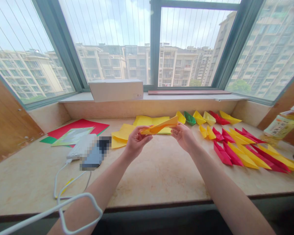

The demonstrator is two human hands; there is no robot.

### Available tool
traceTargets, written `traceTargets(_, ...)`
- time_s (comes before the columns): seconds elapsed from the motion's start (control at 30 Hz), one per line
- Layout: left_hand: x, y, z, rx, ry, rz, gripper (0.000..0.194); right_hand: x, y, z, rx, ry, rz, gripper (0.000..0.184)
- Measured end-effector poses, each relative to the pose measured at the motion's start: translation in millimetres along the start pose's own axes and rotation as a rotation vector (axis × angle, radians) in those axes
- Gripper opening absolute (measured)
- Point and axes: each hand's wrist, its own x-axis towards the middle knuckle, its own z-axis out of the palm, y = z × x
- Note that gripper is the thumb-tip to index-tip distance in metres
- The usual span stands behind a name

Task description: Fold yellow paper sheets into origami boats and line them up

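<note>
White box (116,90): on the window ledge
Bottle (283,125): far right of the box
Red sheet (79,127): on the desk (161,173), below-left of the box
White cable (63,199): desk edge, below the box

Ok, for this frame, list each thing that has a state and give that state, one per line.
Left hand: pinching the folded yellow paper.
Right hand: pinching the paper's other end.
Folded yellow paper: partly folded, held above the counter.
Yellow sheets: flat, loosely stacked.
Red sheet: flat.
Paper boats: folded, laid in rows.
Bottle: capped, tilted.
White box: closed, on sill.
</note>
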Motion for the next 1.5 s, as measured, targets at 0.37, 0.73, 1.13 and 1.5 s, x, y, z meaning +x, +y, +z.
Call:
traceTargets(0.37,-6,8,-0.4,0.235,-0.018,0.127,0.015,-2,-4,2,-0.008,0.029,0.086,0.033)
traceTargets(0.73,-7,11,-5.6,0.296,-0.294,0.069,0.027,5,0,-9,-0.12,0.034,0.05,0.031)
traceTargets(1.13,-3,-5,-10.1,0.422,-0.366,-0.02,0.037,4,-5,-9,-0.176,0.085,0.054,0.041)
traceTargets(1.5,-3,1,-10.1,0.387,-0.416,-0.044,0.038,2,-5,-7,-0.126,0.085,0.147,0.038)
